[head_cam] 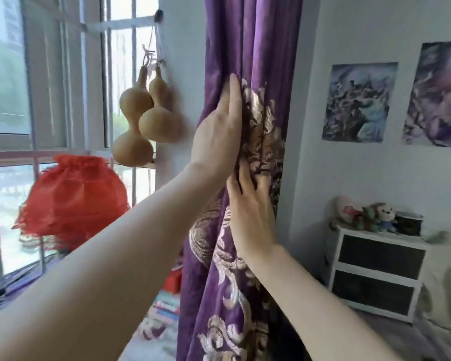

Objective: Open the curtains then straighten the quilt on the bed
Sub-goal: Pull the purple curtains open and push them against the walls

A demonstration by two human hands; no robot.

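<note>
— The fingers (233, 89) of the left hand (219, 134) are lying straight and close together, pressing flat against the purple curtain (248, 43); the right hand (248, 214) is spreading its fingers just below, tips digging into the gathered folds. Neither is gripping, as far as I can see.

— Why both hands there?

— I'd say they are packing the cloth against the wall beside the window (63, 74), so it is bunching tight and staying off the glass. One curtain is showing, already drawn to the right of the frame.

— And the quilt?

— Only a pale edge of bedding (443, 277) is showing at the far right; whether that is the quilt I cannot tell. That step looks not yet begun.

— What else is in the room?

— Two gourds (146, 113) are hanging by strings at the window, one red lantern (73, 199) is sitting on the sill, two posters (359, 100) are hanging on the wall, and one white two-drawer cabinet (375, 269) is carrying a few soft toys (375, 212).
</note>
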